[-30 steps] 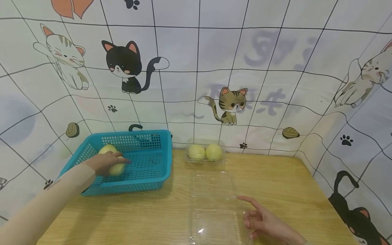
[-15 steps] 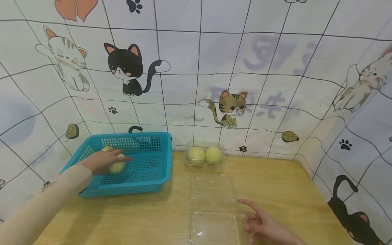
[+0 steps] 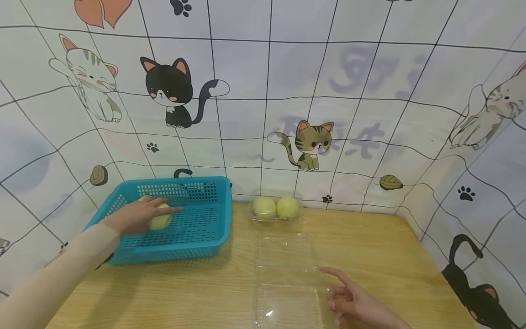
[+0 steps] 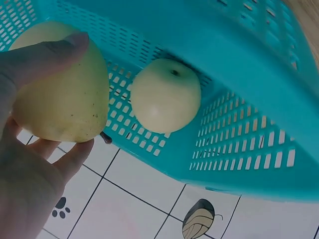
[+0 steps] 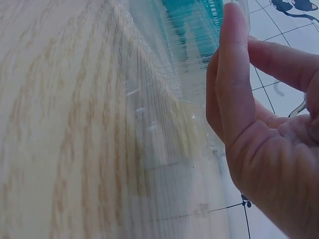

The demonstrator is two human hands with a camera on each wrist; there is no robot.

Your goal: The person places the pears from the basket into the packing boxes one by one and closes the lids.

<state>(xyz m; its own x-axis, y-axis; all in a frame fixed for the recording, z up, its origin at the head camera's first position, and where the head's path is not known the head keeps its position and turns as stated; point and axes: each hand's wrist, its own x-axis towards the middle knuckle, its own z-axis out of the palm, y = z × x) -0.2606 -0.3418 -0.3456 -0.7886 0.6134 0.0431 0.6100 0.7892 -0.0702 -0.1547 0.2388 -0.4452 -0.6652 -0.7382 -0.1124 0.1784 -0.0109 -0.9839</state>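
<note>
My left hand (image 3: 133,217) reaches into the turquoise plastic basket (image 3: 164,254) and holds a pale yellow pear (image 4: 65,99), thumb on one side and fingers on the other. A short stem pokes out of that pear. Beside it in the basket lies a second pear (image 4: 167,97), mostly covered by the hand in the head view. At the right side of an unfolded clear plastic container (image 3: 287,301), my right hand (image 3: 355,299) touches the edge with an outstretched index finger. Nothing shows in its grip.
Against the back wall stands a closed clear box (image 3: 276,220) with two pears (image 3: 264,207) inside. The wooden table (image 3: 370,246) meets a wall covering (image 3: 246,114) printed with cats and grid lines at the back and sides.
My left hand and the pear have shifted slightly to the right and up in the head view. The right hand stays at the container's edge.
</note>
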